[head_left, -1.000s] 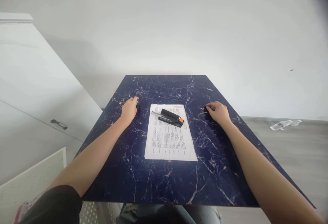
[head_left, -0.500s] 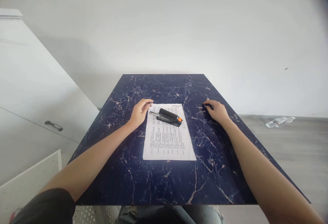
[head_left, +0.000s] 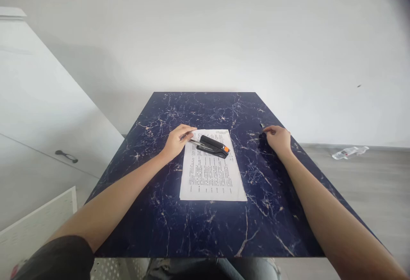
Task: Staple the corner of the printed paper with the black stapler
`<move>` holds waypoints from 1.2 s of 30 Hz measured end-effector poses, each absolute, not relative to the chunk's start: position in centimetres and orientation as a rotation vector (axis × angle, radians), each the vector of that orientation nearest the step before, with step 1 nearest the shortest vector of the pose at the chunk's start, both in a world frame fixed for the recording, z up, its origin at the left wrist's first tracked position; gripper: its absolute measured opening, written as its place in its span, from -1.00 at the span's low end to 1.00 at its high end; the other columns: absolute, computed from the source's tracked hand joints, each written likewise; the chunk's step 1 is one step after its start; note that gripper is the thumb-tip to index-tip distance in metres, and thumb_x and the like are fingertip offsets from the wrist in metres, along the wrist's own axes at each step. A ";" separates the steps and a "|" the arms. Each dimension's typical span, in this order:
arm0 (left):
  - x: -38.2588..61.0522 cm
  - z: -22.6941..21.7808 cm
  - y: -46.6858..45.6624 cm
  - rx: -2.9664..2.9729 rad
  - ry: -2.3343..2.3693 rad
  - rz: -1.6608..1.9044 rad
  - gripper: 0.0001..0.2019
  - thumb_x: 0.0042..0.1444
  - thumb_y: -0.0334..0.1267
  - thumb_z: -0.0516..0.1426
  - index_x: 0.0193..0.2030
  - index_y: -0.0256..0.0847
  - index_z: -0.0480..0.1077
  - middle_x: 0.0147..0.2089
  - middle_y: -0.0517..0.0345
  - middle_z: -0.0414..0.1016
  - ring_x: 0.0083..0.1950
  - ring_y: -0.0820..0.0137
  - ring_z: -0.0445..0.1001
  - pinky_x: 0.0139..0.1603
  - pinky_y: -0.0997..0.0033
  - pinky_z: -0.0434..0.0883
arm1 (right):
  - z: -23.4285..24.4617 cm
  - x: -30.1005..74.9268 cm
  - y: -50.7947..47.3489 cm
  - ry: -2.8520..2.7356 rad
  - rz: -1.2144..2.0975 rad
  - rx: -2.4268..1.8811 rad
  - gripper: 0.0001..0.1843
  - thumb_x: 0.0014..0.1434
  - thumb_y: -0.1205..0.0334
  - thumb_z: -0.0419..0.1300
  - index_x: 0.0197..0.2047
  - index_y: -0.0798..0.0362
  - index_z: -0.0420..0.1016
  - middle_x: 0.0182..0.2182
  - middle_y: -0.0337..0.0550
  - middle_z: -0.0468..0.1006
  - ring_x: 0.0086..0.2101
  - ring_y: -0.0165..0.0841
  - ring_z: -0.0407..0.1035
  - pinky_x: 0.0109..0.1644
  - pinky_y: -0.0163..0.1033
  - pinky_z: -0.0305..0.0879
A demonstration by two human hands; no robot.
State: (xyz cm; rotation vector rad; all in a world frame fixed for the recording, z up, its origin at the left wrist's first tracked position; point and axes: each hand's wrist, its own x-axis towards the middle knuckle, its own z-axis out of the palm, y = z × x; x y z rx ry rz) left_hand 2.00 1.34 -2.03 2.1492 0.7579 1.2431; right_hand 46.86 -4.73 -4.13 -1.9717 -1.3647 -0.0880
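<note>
A printed sheet of paper [head_left: 211, 173] lies in the middle of the dark blue marbled table [head_left: 205, 224]. A black stapler [head_left: 214, 147] with an orange tip lies across the sheet's far end. My left hand [head_left: 177, 141] sits at the sheet's far left corner, thumb and forefinger pinched there, right by the stapler's metal end. My right hand [head_left: 279, 138] is at the table's right side, slightly lifted, fingers curled. A small dark thing [head_left: 262, 125] shows at its fingertips; I cannot make out what it is.
A white cabinet [head_left: 48, 113] with a dark handle [head_left: 66, 156] stands to the left of the table. A white perforated panel [head_left: 35, 224] leans below it. A clear plastic bottle [head_left: 349, 151] lies on the grey floor at the right. A white wall is behind.
My left hand slid right from the bare tabletop to the sheet's far left corner and closed there. My right hand lifted a little and shifted right. Paper and stapler stayed put.
</note>
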 end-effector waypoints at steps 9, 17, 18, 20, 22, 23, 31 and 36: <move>2.1 -1.9 1.0 2.261 0.715 1.255 -0.68 0.42 -0.23 0.13 0.26 0.02 0.50 -0.03 0.07 0.60 -0.08 0.39 0.57 0.01 0.29 0.50 | 0.5 36.4 -7.9 -1.725 -0.200 -1.385 -0.75 0.20 0.43 0.11 -0.29 -0.01 0.61 -0.25 -0.13 0.65 -0.26 -0.22 0.47 -0.06 -0.09 0.41; 2.2 -1.6 0.6 2.139 0.806 1.217 -0.77 0.30 -0.09 0.26 0.01 -0.08 0.62 -0.02 0.06 0.65 -0.13 0.34 0.61 -0.02 0.24 0.58 | 0.3 29.0 -10.6 -1.895 0.048 -1.061 -0.65 0.30 0.45 0.09 -0.05 -0.12 0.59 -0.13 -0.09 0.59 -0.12 -0.16 0.47 -0.05 0.02 0.49; 2.2 -1.5 0.5 2.102 0.820 1.202 -0.76 0.29 -0.07 0.26 0.01 -0.08 0.62 -0.01 0.05 0.66 -0.12 0.32 0.63 -0.01 0.23 0.59 | 0.1 29.0 -10.6 -1.913 0.069 -1.045 -0.63 0.31 0.45 0.09 -0.01 -0.14 0.59 -0.11 -0.08 0.58 -0.11 -0.15 0.48 -0.04 0.04 0.49; 2.2 -1.4 0.3 2.035 0.833 1.187 -0.71 0.31 -0.05 0.25 0.07 -0.09 0.58 0.00 0.04 0.67 -0.04 0.28 0.65 0.09 0.17 0.58 | -0.1 29.1 -10.6 -1.935 0.092 -1.021 -0.59 0.32 0.44 0.08 0.06 -0.17 0.58 -0.11 -0.07 0.58 -0.09 -0.13 0.48 -0.03 0.07 0.51; 2.2 -1.4 0.2 2.004 0.840 1.163 -0.65 0.31 -0.06 0.25 0.17 -0.10 0.52 0.02 0.03 0.67 0.06 0.24 0.64 0.20 0.10 0.54 | -0.2 29.3 -10.5 -1.940 0.092 -1.013 -0.56 0.33 0.44 0.07 0.09 -0.19 0.57 -0.11 -0.07 0.57 -0.09 -0.14 0.48 -0.02 0.08 0.52; 2.2 -1.4 0.3 2.009 0.842 1.144 -0.65 0.31 -0.07 0.25 0.17 -0.10 0.50 0.02 0.03 0.68 0.08 0.23 0.63 0.23 0.08 0.52 | -0.3 29.3 -10.5 -1.936 0.088 -1.014 -0.56 0.33 0.44 0.06 0.11 -0.18 0.56 -0.10 -0.07 0.57 -0.08 -0.14 0.48 -0.01 0.08 0.52; 2.0 -1.7 0.9 2.170 0.859 1.033 -0.85 0.20 -0.17 0.33 -0.10 -0.04 0.64 -0.05 0.09 0.68 -0.02 0.23 0.63 0.14 0.06 0.51 | -0.4 29.1 -10.7 -1.921 0.149 -1.058 -0.48 0.38 0.43 0.03 0.32 -0.13 0.37 0.00 -0.02 0.53 -0.10 -0.21 0.49 -0.01 -0.02 0.50; 2.2 -1.8 1.1 2.162 0.782 0.993 -0.86 0.17 -0.18 0.35 -0.12 -0.04 0.66 -0.10 0.08 0.69 -0.05 0.23 0.63 0.10 0.08 0.54 | -0.2 29.1 -10.6 -1.952 0.166 -1.047 -0.53 0.38 0.42 0.03 0.29 -0.11 0.38 0.05 0.00 0.51 -0.09 -0.22 0.49 0.02 -0.03 0.50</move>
